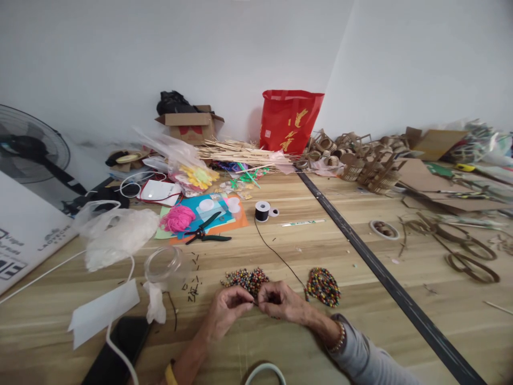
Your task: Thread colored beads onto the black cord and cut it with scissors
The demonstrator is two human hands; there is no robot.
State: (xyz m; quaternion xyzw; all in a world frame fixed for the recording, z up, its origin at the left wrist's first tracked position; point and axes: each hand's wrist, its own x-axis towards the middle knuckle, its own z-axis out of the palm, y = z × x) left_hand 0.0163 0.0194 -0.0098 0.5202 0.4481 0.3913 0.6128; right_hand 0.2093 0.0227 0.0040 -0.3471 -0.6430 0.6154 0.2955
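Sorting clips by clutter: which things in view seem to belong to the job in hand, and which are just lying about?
Likely in use:
left hand and right hand, pinching something small, hard to identify
bead pile
coiled bead strand
spool of black cord

Apparently just lying about:
red bag
pink yarn
fan
cardboard box

This looks like a craft workshop: a heap of multicoloured beads (246, 279) lies on a wood-grain table (320, 357) in the lower middle of the frame, with a spool of black cord (262, 213) at the centre. Pink yarn (178, 218) and a black-handled tool (218, 237) lie left of centre, and small woven baskets (377, 172) crowd the right half.
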